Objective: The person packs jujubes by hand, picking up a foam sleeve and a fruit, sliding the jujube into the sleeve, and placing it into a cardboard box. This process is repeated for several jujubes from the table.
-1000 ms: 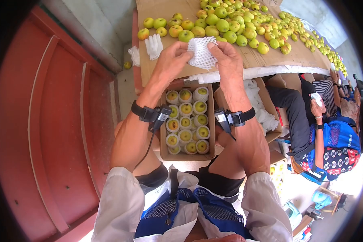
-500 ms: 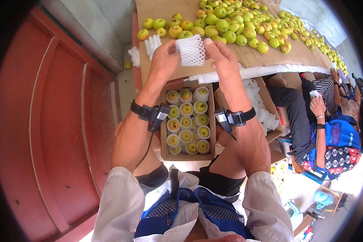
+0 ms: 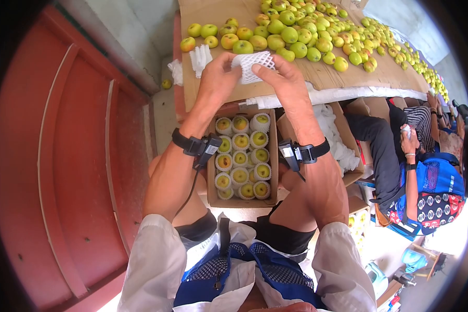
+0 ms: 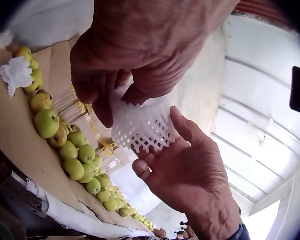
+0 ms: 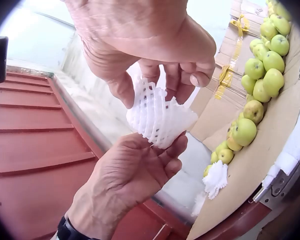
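Both hands hold a white foam net sleeve [image 3: 254, 66] above the table's near edge. The left hand [image 3: 218, 78] grips its left end. In the left wrist view that hand's fingers curl at the sleeve's upper opening. My right hand [image 3: 288, 83] pinches the other end, thumb across the mesh and fingers behind. Seen from the right wrist, the net [image 5: 157, 115] stands spread between the hands, and no apple shows inside it. Below the forearms is a cardboard box [image 3: 273, 171] of apples [image 3: 239, 157], several in foam nets.
Loose green-yellow apples [image 3: 307, 34] spread over the cardboard-covered table [image 3: 385, 78]. Folded foam nets [image 3: 200, 60] lie left of the hands. A second box [image 3: 356, 161] of white nets [image 3: 333, 138] stands at the right. Farther right sits another person [image 3: 426, 177]; a red door [image 3: 52, 171] is at left.
The foam sleeve has tilted and shifted slightly right since half a second ago. My right thumb has moved from its edge onto its face. Both hands still hold it.
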Demonstrator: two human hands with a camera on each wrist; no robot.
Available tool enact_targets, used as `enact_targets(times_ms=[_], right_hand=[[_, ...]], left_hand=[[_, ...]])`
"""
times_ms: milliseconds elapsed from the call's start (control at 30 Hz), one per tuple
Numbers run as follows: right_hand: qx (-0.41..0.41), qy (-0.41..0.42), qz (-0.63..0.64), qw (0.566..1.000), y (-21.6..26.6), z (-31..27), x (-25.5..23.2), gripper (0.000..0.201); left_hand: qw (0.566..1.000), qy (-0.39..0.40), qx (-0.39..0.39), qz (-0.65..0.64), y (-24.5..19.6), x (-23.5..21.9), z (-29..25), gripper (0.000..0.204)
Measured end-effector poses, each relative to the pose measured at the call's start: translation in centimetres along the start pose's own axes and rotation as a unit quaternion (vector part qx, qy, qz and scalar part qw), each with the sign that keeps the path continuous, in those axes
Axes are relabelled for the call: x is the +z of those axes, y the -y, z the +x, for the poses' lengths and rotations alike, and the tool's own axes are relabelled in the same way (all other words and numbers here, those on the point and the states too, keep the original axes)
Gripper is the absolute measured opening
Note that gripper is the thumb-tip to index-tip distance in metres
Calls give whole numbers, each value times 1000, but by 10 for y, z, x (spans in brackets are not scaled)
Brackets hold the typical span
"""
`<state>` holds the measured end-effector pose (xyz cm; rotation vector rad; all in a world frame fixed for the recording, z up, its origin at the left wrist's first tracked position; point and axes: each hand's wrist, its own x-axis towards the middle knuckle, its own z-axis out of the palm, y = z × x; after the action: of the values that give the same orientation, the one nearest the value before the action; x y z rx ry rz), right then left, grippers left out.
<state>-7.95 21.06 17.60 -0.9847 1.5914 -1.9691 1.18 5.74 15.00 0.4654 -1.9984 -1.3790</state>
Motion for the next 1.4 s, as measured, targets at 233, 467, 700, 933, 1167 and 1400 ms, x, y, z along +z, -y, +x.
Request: enact_targets(times_ms=[233,467,700,933,1167,1400], right_hand=[[69,11,109,992,-8,9,-6,24],[117,86,226,963,-11,14,-9,26],[130,107,244,955,-14,16,-15,24],[165,71,292,940,-22,18,-17,21],[191,88,269,940,-30,21,-12,19],[229,128,224,939,-52,29,-17,22]], left_hand=[[998,33,-57,15,-18,-1,-6,25],[945,148,-132,-259,-19,-11,-9,41],[890,219,-145,-373,-26,-26,-9,47],[846,175,-238,-443,-16,-28,-10,45],[816,214,-274,-463,3,-29,-19,42],[795,196,-245,-519,-7,-25,-24,42]])
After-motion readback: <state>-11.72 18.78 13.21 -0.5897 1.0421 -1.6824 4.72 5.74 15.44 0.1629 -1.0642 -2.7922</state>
